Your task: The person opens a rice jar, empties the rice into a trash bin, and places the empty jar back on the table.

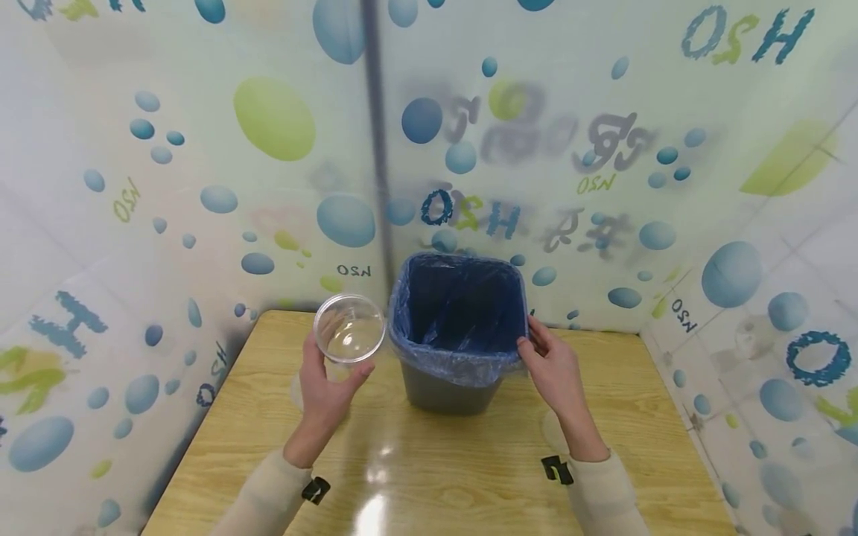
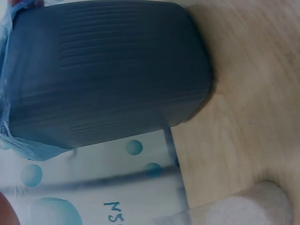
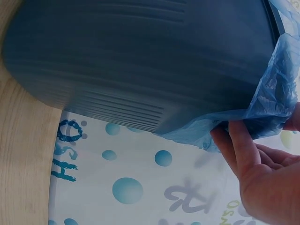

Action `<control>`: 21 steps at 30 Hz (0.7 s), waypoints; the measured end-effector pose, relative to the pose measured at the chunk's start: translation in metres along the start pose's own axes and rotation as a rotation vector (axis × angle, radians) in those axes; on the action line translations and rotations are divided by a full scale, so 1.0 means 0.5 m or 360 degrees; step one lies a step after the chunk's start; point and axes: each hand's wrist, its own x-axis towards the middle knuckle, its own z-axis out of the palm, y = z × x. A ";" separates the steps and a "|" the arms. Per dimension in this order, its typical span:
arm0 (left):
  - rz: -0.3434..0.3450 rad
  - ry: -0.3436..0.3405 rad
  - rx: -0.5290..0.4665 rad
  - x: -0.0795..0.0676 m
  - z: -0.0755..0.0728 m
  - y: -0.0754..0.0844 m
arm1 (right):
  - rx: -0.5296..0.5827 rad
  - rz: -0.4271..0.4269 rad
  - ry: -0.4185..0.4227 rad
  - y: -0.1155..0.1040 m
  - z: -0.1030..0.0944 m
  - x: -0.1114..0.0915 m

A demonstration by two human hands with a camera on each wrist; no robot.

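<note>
A grey trash bin (image 1: 450,394) stands upright on the wooden table, lined with a blue plastic bin liner (image 1: 462,365) folded over its rim. To its left is a clear round plastic cup (image 1: 350,329), rim up. My left hand (image 1: 327,387) curves around this cup, fingers on the far left side and thumb on the near right. What looks like the cup's whitish lower part (image 2: 255,206) shows in the left wrist view. At the bin's right rim, my right hand (image 1: 553,368) pinches the liner, thumb on top and fingers (image 3: 243,145) tucked beneath its edge.
The wooden table (image 1: 429,476) runs back to a pale printed curtain (image 1: 288,179) close behind the bin. Similar printed sheets hang at the left and right. Faint whitish round patches lie near both wrists; what they are is unclear.
</note>
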 end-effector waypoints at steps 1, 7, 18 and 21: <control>0.0005 -0.0008 -0.0033 -0.006 -0.003 -0.004 | 0.0000 -0.0003 0.0001 0.000 0.000 0.000; 0.0090 -0.0070 -0.0233 -0.045 -0.019 -0.037 | 0.0005 0.0010 -0.0007 0.002 0.000 -0.001; 0.0081 -0.0357 -0.0168 -0.138 -0.043 -0.098 | 0.0040 -0.0008 0.0005 0.008 0.002 -0.003; -0.0018 -0.0440 -0.0043 -0.158 -0.050 -0.108 | 0.0087 -0.0021 0.0001 0.015 0.003 -0.005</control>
